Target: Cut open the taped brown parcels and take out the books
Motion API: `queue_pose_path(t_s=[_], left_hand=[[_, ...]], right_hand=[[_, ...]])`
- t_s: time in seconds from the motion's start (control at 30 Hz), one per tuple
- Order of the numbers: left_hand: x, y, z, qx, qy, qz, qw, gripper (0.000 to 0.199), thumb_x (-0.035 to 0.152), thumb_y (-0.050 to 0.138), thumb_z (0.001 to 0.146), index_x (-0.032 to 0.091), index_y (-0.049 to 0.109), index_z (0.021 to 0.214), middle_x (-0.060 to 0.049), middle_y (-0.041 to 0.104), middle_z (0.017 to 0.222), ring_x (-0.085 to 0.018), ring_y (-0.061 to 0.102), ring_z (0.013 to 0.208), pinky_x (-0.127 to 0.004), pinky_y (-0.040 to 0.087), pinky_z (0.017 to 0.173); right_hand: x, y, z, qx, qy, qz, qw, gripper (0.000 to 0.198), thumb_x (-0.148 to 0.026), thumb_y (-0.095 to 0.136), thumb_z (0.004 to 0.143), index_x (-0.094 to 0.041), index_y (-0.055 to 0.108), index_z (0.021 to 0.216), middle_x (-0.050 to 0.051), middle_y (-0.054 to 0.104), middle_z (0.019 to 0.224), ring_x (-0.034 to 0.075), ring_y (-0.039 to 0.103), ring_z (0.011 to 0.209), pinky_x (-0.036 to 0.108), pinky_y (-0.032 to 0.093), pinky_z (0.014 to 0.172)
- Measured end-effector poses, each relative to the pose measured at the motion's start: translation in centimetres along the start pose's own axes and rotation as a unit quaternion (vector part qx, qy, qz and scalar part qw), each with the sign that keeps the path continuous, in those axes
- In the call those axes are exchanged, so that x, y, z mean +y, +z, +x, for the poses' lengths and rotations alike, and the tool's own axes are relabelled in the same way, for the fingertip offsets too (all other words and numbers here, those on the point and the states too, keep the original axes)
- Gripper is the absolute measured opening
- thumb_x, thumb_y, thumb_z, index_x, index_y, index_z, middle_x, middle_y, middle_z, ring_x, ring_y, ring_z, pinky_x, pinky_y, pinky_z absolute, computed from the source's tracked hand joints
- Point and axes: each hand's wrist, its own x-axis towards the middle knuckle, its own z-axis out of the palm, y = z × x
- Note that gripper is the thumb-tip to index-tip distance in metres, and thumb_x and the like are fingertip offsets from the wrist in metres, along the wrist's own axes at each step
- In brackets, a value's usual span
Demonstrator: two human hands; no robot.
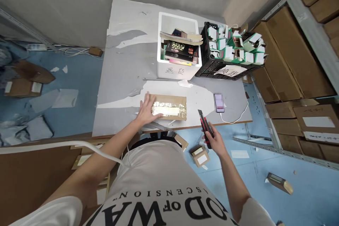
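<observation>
A taped brown cardboard box (181,107) lies flat near the front edge of the table, clear tape shining over its label. My left hand (147,110) rests on the box's left end, fingers spread and thumb along its front side. In my right hand (215,139) is a red and black utility knife (203,123), its dark blade out and pointing up and left. The knife is held right of the box, by the table's front edge, apart from the box.
On the table stand a white foam box (178,69) of books and a black crate (209,70) of small cartons. A phone (219,102) with a charging cable lies at right. Shelves of cardboard boxes (291,56) line the right; loose boxes (200,156) lie on the floor.
</observation>
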Motion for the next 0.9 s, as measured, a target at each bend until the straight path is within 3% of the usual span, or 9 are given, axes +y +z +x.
queue_pose_path(t_s=[0.1, 0.17, 0.27, 0.37, 0.57, 0.73, 0.9], left_hand=[[-2.6, -1.1, 1.8, 0.083, -0.076, -0.116, 0.987, 0.075, 0.057, 0.041, 0.087, 0.017, 0.026, 0.148, -0.016, 0.020, 0.156, -0.031, 0.022, 0.142, -0.051, 0.024, 0.112], [-4.5, -1.6, 3.3, 0.038, -0.141, -0.204, 0.968, 0.065, 0.053, 0.042, 0.087, 0.019, 0.039, 0.143, -0.014, 0.037, 0.149, -0.029, 0.044, 0.130, -0.047, 0.036, 0.107], [-6.0, -2.0, 4.6, -0.087, -0.188, -0.329, 0.921, 0.064, 0.054, 0.052, 0.081, 0.024, 0.046, 0.138, -0.012, 0.051, 0.137, -0.028, 0.055, 0.117, -0.043, 0.053, 0.087], [-5.8, -2.1, 4.4, -0.103, -0.189, -0.402, 0.890, 0.063, 0.055, 0.060, 0.075, 0.025, 0.053, 0.130, -0.010, 0.057, 0.129, -0.027, 0.057, 0.110, -0.038, 0.057, 0.075], [-4.4, -1.4, 0.0, -0.003, -0.211, -0.474, 0.855, 0.057, 0.052, 0.073, 0.062, 0.019, 0.060, 0.107, -0.007, 0.058, 0.113, -0.017, 0.063, 0.088, -0.038, 0.057, 0.078], [-2.1, 2.0, -5.0, 0.071, -0.241, -0.482, 0.839, 0.055, 0.051, 0.077, 0.058, 0.016, 0.059, 0.096, -0.005, 0.060, 0.098, -0.016, 0.063, 0.078, -0.041, 0.055, 0.082], [1.1, 4.7, -7.6, 0.087, -0.279, -0.557, 0.778, 0.047, 0.050, 0.077, 0.061, 0.019, 0.055, 0.090, -0.003, 0.061, 0.095, -0.016, 0.066, 0.082, -0.039, 0.054, 0.086]], right_hand=[[1.2, 5.0, 1.7, 0.042, 0.013, 0.178, 0.983, 0.046, -0.051, 0.063, 0.076, -0.023, 0.049, 0.110, 0.005, 0.064, 0.098, 0.013, 0.062, 0.067, 0.027, 0.054, 0.053], [1.7, 8.5, 2.8, 0.039, 0.027, 0.255, 0.966, 0.042, -0.050, 0.066, 0.074, -0.025, 0.048, 0.103, 0.002, 0.062, 0.097, 0.014, 0.065, 0.072, 0.029, 0.056, 0.056], [1.9, 11.6, 4.1, 0.043, 0.032, 0.328, 0.943, 0.041, -0.047, 0.069, 0.072, -0.027, 0.046, 0.099, -0.001, 0.058, 0.096, 0.018, 0.068, 0.086, 0.029, 0.057, 0.060], [1.5, 11.8, 5.6, 0.050, 0.020, 0.345, 0.937, 0.041, -0.045, 0.070, 0.071, -0.026, 0.045, 0.097, -0.003, 0.055, 0.090, 0.019, 0.067, 0.092, 0.029, 0.058, 0.062], [-2.9, 9.3, 12.7, 0.022, -0.019, 0.301, 0.953, 0.038, -0.042, 0.068, 0.071, -0.025, 0.043, 0.094, -0.003, 0.060, 0.084, 0.015, 0.066, 0.075, 0.030, 0.057, 0.062], [-7.8, 9.8, 19.3, -0.064, -0.026, 0.258, 0.964, 0.025, -0.036, 0.062, 0.078, -0.024, 0.045, 0.092, -0.005, 0.059, 0.073, 0.010, 0.058, 0.059, 0.026, 0.054, 0.058], [-9.2, 11.7, 22.5, -0.133, -0.019, 0.197, 0.971, 0.021, -0.036, 0.058, 0.081, -0.024, 0.046, 0.093, -0.007, 0.056, 0.066, 0.009, 0.052, 0.049, 0.022, 0.048, 0.049]])
